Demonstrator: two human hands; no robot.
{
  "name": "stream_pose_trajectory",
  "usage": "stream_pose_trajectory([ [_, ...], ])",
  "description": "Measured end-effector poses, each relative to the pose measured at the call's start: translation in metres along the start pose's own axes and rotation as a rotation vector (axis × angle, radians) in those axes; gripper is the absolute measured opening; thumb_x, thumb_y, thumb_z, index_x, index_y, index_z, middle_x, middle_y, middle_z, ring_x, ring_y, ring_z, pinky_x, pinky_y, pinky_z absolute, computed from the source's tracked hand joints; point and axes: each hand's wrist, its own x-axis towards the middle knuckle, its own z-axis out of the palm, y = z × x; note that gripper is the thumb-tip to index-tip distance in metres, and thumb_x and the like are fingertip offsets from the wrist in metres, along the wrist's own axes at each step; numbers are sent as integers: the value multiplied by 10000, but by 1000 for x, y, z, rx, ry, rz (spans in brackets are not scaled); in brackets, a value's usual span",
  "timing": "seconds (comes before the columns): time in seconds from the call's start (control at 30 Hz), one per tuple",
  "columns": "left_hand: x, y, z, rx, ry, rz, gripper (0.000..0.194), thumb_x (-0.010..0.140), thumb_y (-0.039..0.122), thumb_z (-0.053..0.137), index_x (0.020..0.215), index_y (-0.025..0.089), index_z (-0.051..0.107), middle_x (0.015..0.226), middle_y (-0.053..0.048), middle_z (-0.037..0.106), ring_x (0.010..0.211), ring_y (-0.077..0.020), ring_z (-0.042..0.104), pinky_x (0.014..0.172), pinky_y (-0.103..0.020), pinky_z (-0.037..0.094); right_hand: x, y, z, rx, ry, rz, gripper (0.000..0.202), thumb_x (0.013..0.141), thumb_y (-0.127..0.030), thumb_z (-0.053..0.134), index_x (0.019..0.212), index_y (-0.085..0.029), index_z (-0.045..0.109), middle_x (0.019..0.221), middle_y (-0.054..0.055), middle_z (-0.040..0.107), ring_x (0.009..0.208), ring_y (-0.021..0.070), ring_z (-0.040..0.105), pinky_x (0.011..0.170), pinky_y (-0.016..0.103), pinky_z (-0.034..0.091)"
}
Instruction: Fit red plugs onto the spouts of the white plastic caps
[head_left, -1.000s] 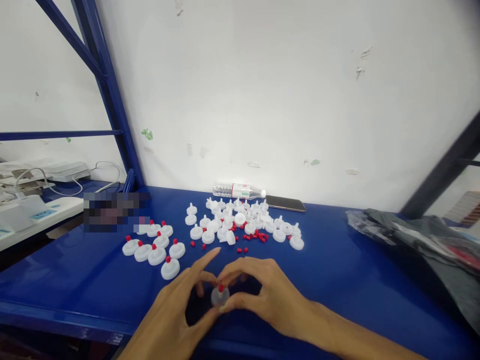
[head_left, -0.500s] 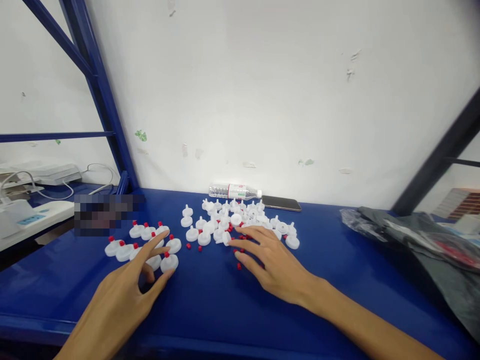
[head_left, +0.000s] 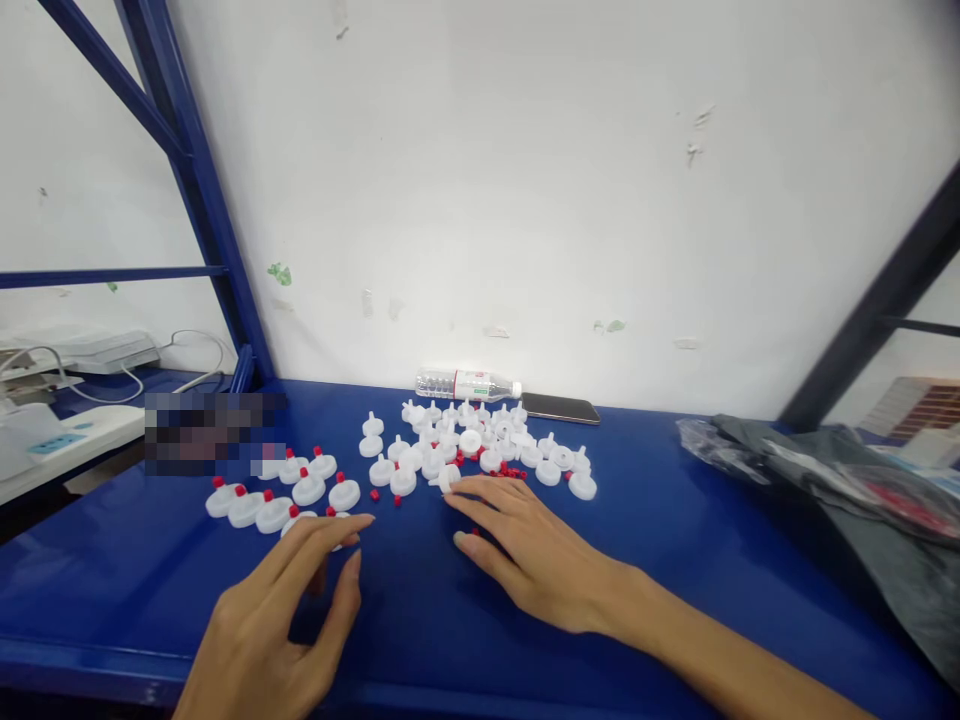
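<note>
My left hand [head_left: 289,620] hovers at the near side of a group of white spout lids with red tips [head_left: 307,487]. Its thumb and fingers are apart with nothing seen between them, and they partly cover the nearest lids. Over the small red caps [head_left: 513,472], my right hand [head_left: 529,550] reaches in with its fingers spread. Its fingertips are close to a white spout lid lying on its side [head_left: 448,478]; whether they touch it I cannot tell. Behind it lies a heap of bare white spout lids [head_left: 470,442].
A clear plastic bottle [head_left: 469,385] lies along the wall, with a phone [head_left: 561,408] to its right. Grey plastic bags [head_left: 840,490] lie on the right of the blue table [head_left: 645,640]. A white power strip [head_left: 67,440] is at far left. Blue posts [head_left: 214,200] frame the table.
My left hand has drawn back towards the near edge and right, uncovering several red-tipped lids. My right hand has shifted slightly left and nearer, over the loose red caps.
</note>
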Motion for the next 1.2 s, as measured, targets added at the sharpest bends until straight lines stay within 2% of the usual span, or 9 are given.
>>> stream_pose_trajectory([
  [0.13, 6, 10, 0, -16, -60, 46, 483, 980, 413, 604, 1439, 303, 504, 1298, -44, 643, 572, -41, 606, 588, -159, 545, -1, -17, -13, 467, -53, -41, 408, 1084, -378, 464, 1464, -283, 579, 1508, 43, 564, 1371, 183, 525, 1184, 327, 364],
  [0.3, 6, 19, 3, -183, -111, 123, 306, 1006, 334, 589, 1311, 337, 576, 1210, 5, 716, 719, -64, 713, 616, -116, 557, 0, -24, -15, 912, -213, -67, 339, 1062, -350, 522, 1359, -296, 676, 1401, 48, 659, 1305, 206, 598, 1116, 342, 432],
  [0.4, 4, 19, 6, -189, -122, 87, 275, 996, 305, 600, 1270, 309, 595, 1202, -6, 687, 581, -26, 634, 599, -131, 550, -1, -16, -15, 846, -109, 49, 337, 1053, -391, 531, 1319, -277, 702, 1246, 56, 747, 1179, 209, 678, 1010, 339, 502],
  [0.53, 3, 16, 9, -161, -165, 28, 292, 980, 312, 607, 1272, 305, 593, 1199, -9, 631, 505, -5, 527, 559, -152, 522, -2, 3, -30, 377, 142, 195, 251, 999, -402, 610, 1031, -242, 802, 916, 20, 792, 796, 165, 705, 716, 276, 511],
  [0.63, 3, 14, 11, -136, -214, 24, 287, 986, 329, 587, 1273, 316, 598, 1177, 4, 618, 483, 3, 509, 554, -148, 512, -5, 19, -44, 245, 37, 267, 210, 927, -420, 705, 953, -230, 789, 801, 1, 763, 707, 153, 667, 634, 258, 476],
  [0.77, 4, 13, 13, -99, -234, 0, 359, 938, 346, 640, 1290, 324, 573, 1054, 28, 663, 662, -66, 652, 565, -135, 513, -9, 34, -46, 263, -159, 333, 238, 790, -415, 841, 903, -216, 778, 774, -5, 739, 671, 150, 651, 566, 236, 449],
  [0.9, 3, 12, 14, -99, -230, -26, 281, 918, 355, 670, 1193, 325, 622, 990, 48, 674, 675, -79, 651, 567, -140, 508, -8, 35, -41, 281, -162, 313, 146, 850, -349, 795, 842, -207, 766, 709, -16, 708, 655, 136, 635, 577, 231, 442],
  [1.0, 2, 10, 15, -103, -259, -5, 265, 941, 384, 645, 1204, 348, 667, 1097, 37, 671, 710, -74, 670, 642, -148, 536, -6, 28, -40, 331, -105, 282, 131, 881, -345, 768, 873, -216, 752, 783, -14, 744, 723, 141, 675, 652, 238, 490],
  [1.2, 1, 8, 15, -118, -444, -40, 362, 951, 446, 637, 1308, 387, 666, 1083, 24, 689, 800, -103, 691, 744, -192, 554, 1, 2, -20, 605, 168, 223, 137, 826, -303, 830, 907, -213, 764, 868, 0, 795, 788, 147, 719, 757, 247, 544],
])
